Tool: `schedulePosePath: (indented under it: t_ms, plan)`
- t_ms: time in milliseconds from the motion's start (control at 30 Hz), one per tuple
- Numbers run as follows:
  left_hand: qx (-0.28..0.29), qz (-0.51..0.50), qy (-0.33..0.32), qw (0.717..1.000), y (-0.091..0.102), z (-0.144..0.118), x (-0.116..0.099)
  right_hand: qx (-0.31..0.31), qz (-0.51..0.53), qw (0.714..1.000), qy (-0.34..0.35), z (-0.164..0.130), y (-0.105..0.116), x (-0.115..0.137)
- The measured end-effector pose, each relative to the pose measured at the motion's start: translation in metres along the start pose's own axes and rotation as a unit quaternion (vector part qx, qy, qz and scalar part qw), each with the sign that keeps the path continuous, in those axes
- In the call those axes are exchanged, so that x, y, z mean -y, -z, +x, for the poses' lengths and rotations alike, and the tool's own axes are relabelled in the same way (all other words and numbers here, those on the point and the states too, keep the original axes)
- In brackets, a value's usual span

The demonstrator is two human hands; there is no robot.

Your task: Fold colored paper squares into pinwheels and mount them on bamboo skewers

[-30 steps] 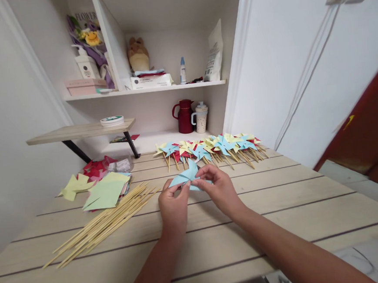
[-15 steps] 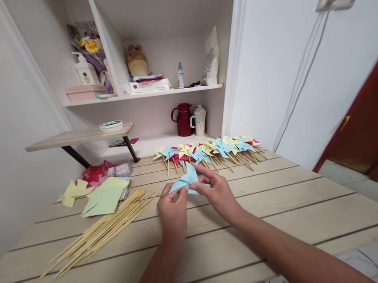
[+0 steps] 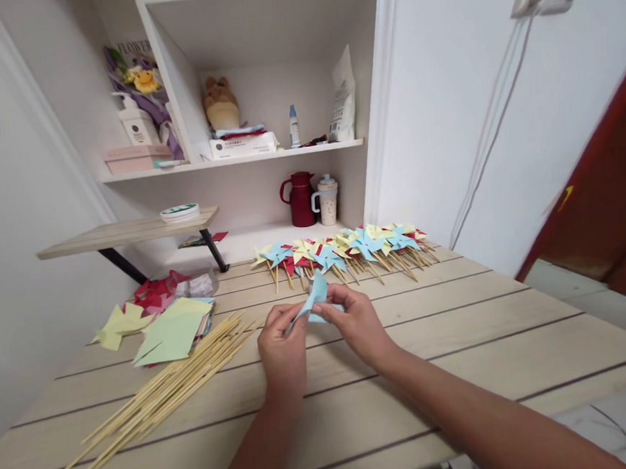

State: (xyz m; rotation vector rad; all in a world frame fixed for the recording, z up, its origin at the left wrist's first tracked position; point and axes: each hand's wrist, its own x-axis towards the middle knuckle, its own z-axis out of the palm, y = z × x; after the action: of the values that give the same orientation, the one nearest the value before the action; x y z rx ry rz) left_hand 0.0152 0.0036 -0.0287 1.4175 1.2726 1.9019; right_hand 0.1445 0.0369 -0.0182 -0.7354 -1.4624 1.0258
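Between my two hands, above the table, is a light blue paper pinwheel (image 3: 316,295) with folded blades. My left hand (image 3: 284,341) is closed on its left blade, thumb and fingers pinching the paper. From the other side my right hand (image 3: 359,325) grips it, thumb near the centre and fingers behind. Part of the pinwheel is hidden by my fingers. To the left lie a bundle of thin wooden sticks (image 3: 176,390) and a stack of cut paper squares (image 3: 172,332), pale green on top.
Finished pinwheels (image 3: 365,245) on sticks lie in a row along the table's back. A yellow paper pinwheel (image 3: 118,326) and red paper pieces (image 3: 152,294) lie at left, near a small raised shelf (image 3: 123,231). Behind stand a red jug (image 3: 302,200) and a cream cup (image 3: 328,201).
The pinwheel has turned and folded more narrowly between my hands, its left blade drawn in under my left fingers. Both hands keep hold of it. The view has shifted slightly.
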Motion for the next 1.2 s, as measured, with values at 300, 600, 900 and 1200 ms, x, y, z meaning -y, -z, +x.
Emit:
schedulePosePath:
  t_ms: [300, 600, 900, 1200]
  plan:
    - [-0.003, -0.001, 0.009, 1.0, 0.0006, 0.0006, 0.0009, 0.006, 0.017, 1.0, 0.002, 0.0017, -0.0013, -0.0017]
    - [0.01, 0.012, -0.008, 1.0, 0.0017, 0.0005, -0.0004, 0.009, 0.006, 1.0, 0.0, 0.0014, -0.0018, -0.0027]
    - [-0.016, -0.035, 0.072, 0.997, -0.0057, -0.0004, -0.0009, 0.019, 0.04, 0.999, 0.008, 0.0007, -0.0046, -0.0011]
    - [-0.01, -0.043, 0.087, 0.995, -0.0062, -0.0011, 0.0004, 0.039, 0.047, 0.998, -0.003, 0.0003, -0.0037, 0.0011]
